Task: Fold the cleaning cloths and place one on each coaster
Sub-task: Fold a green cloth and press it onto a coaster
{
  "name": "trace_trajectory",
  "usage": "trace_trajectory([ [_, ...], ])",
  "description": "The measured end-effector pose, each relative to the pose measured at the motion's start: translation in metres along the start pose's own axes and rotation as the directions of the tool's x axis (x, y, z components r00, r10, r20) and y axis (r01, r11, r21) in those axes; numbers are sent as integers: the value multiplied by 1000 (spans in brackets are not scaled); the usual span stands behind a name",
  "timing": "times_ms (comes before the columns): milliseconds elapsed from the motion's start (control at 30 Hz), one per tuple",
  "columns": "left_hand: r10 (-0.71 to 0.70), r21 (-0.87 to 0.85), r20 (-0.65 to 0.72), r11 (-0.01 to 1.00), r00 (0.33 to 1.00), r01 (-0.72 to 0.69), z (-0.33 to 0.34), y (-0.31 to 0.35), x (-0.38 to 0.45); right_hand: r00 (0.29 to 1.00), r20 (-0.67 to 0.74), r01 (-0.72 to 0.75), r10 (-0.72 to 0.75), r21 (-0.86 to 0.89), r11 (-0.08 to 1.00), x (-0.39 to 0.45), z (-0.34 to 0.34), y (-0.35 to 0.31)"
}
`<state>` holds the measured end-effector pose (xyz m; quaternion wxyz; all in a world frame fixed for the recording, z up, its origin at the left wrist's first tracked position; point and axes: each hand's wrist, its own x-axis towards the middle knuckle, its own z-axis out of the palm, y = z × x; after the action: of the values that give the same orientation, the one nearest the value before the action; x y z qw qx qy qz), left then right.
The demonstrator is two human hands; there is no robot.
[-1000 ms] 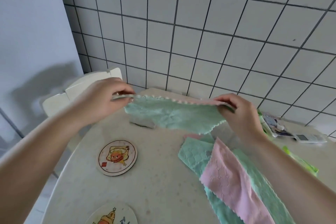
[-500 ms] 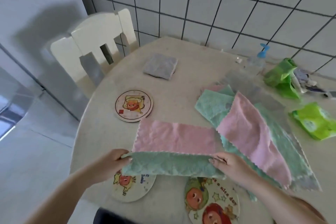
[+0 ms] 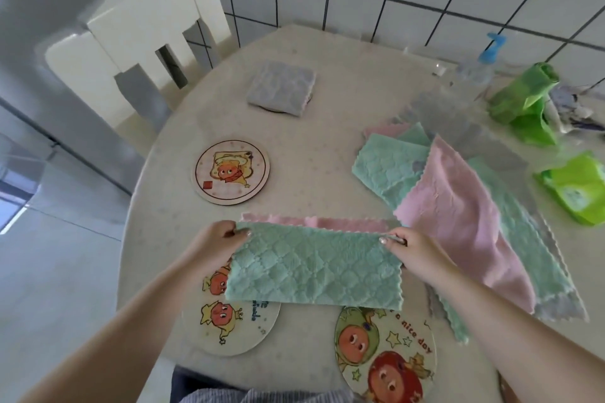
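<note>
Pinching the two far corners of the mint-green quilted microfibre cloth with the pink underside [image 3: 314,267], the person holds its folded top layer flat on the round pale speckled table [image 3: 327,157]. The left hand [image 3: 217,244] grips the left corner with thumb and fingers curled round the edge; the right hand [image 3: 411,249] pinches the right corner likewise. Neither hand holds anything else.

The cloth looks light, soft and limp: it will sag wherever it is unsupported and should not slip much on the table. Corners and the scalloped edge seem the best places to hold it, because a grip in the middle would bunch the layers.

Nearer than the cloth lie two round cartoon-printed coasters [image 3: 386,350], the left one partly under the cloth's near edge. Just right of the cloth, touching it, a loose heap of pink, green and grey cloths [image 3: 458,206] lies unfolded. Beyond the cloth sits a third round coaster with an orange cartoon figure [image 3: 230,172], bare. Farther still, a folded grey square cloth [image 3: 281,87] rests on what appears to be another coaster, only a sliver showing. Right of the heap lie green plastic packets [image 3: 576,190]. Beyond the table's far left edge stands a cream wooden chair [image 3: 137,26].
</note>
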<state>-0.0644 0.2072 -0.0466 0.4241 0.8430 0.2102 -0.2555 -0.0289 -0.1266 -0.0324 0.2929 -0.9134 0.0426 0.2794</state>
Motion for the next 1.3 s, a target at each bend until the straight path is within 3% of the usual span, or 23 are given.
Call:
trace_trajectory([
  [233,-31,56,-55,998,998,34,6,8,27,999,-40,-3,1,-32,999,27,0,-3],
  [500,-60,100,-47,993,997,65,9,6,40,994,-99,26,-43,-162,986,45,3,-3],
  [700,-77,176,-61,981,995,86,5,8,43,990,-141,-30,-10,-276,961,55,7,-6],
  [767,29,277,-199,960,980,28,3,10,34,984,-176,-32,-35,-363,931,49,6,-9],
  [867,350,448,-344,877,872,-175,11,20,14,947,-221,118,-235,-441,890,33,13,-13],
  [933,477,494,-245,811,844,-314,29,30,2,912,-167,270,-374,-442,856,22,28,-21],
  [1033,518,494,-37,753,855,-435,71,35,-2,906,-15,372,-423,-449,813,11,60,-36],
  [1100,550,538,62,684,833,-492,90,29,4,915,41,374,-402,-461,805,10,81,-41],
  [1300,599,718,196,452,777,-530,93,0,16,935,7,288,-355,-601,746,14,104,-11],
])
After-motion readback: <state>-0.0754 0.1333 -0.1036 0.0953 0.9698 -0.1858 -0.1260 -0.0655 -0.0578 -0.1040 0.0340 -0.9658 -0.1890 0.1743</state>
